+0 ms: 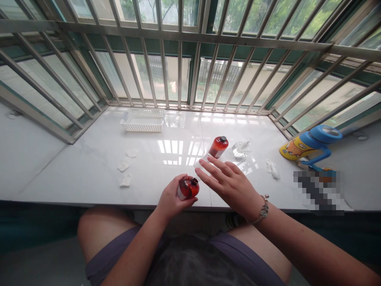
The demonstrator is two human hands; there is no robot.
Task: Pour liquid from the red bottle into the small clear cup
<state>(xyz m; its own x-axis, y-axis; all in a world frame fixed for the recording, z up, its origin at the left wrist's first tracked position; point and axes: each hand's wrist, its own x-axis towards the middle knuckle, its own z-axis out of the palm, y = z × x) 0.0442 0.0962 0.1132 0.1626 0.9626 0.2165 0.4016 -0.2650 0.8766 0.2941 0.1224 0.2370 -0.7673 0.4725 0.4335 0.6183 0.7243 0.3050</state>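
Observation:
My left hand (pixel 171 198) grips a small red-brown bottle (pixel 188 187) with a dark cap, held just above the near edge of the white sill (pixel 89 167). My right hand (pixel 228 180) hovers beside it with the fingers spread flat and nothing in it; a bracelet circles its wrist. A second red-brown bottle (pixel 218 147) with a black cap stands on the sill just beyond my right fingertips. A small clear container (pixel 241 149) sits to its right.
A white plastic basket (pixel 143 120) rests at the back left near the metal window bars (pixel 178 79). Three white cotton pads (pixel 125 166) lie at the left, and a crumpled white wad (pixel 272 169) at the right. A blue and yellow kids' bottle (pixel 309 146) lies far right.

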